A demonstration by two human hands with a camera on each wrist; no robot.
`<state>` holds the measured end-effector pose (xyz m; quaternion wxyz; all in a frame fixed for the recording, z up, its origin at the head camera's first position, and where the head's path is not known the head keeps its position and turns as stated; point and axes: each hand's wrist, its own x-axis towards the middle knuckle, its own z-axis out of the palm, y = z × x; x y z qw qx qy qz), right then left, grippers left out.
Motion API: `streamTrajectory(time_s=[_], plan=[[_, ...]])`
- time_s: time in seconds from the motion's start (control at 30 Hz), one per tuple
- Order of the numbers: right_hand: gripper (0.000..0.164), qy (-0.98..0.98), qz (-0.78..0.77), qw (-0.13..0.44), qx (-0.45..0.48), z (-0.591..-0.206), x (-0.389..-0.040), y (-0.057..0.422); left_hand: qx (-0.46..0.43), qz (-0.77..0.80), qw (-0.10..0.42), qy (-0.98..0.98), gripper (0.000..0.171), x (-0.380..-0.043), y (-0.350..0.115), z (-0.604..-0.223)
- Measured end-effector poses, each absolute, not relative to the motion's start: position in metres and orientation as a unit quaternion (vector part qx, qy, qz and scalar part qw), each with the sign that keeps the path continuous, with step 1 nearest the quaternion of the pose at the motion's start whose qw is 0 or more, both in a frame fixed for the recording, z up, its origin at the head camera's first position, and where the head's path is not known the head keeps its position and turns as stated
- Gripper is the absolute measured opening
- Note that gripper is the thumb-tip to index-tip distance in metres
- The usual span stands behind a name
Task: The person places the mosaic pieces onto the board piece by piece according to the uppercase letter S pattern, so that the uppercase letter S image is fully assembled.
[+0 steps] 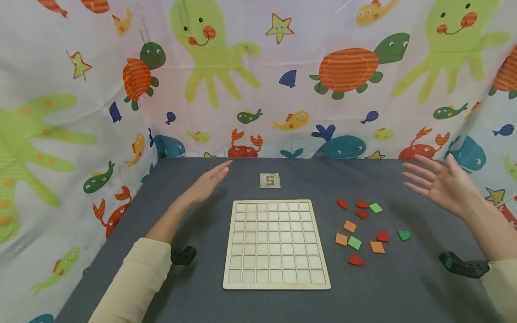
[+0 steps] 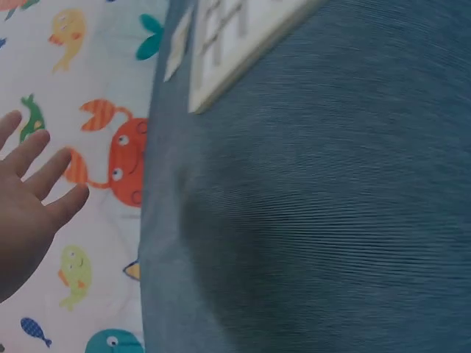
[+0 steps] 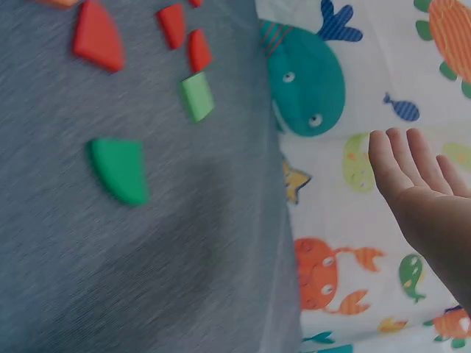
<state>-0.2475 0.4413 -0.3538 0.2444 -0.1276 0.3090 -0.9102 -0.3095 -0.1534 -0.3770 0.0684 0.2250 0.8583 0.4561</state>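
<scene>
My left hand (image 1: 205,185) is held over the table to the left of a pale wooden grid board (image 1: 278,204), its fingers straight and nothing in them. Over the right side of the table my right hand (image 1: 448,186) is raised with the palm showing and fingers extended, holding nothing. Between the board and that hand lie loose tiles: red quarter-round pieces (image 1: 356,259), orange squares (image 1: 377,247), light green squares (image 1: 354,242) and a dark green quarter-round piece (image 3: 121,170). Behind the board is a small card (image 1: 269,180) with a grid and a brown figure like a 5.
The dark grey table (image 1: 282,307) reaches back to a white curtain (image 1: 242,58) printed with sea animals, which also runs along the left and right sides. A black wrist device (image 1: 183,255) is on the left forearm, and another black device (image 1: 464,265) on the right.
</scene>
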Motion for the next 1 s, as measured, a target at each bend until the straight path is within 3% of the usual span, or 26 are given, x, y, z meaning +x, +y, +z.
streamTrajectory(time_s=[0.2, 0.43, 0.7, 0.87, 1.0], plan=[[0.058, 0.305, -0.919, 0.224, -0.108, -0.375, -0.231, 0.460, 0.265, 0.371, 0.076, 0.887, 0.064, -0.298, -0.148, -0.398], [0.069, 0.242, -0.912, 0.302, -0.133, -0.398, -0.218, 0.471, 0.307, 0.297, 0.120, 0.896, 0.067, -0.280, -0.146, -0.414], [0.072, 0.275, -0.891, 0.331, -0.147, -0.413, -0.214, 0.466, 0.323, 0.265, 0.147, 0.897, 0.069, -0.269, -0.140, -0.420], [0.066, 0.353, -0.869, 0.321, -0.131, -0.414, -0.217, 0.447, 0.340, 0.255, 0.166, 0.890, 0.072, -0.266, -0.136, -0.420], [0.051, 0.504, -0.818, 0.265, -0.086, -0.410, -0.221, 0.424, 0.348, 0.250, 0.175, 0.886, 0.073, -0.264, -0.135, -0.420]])
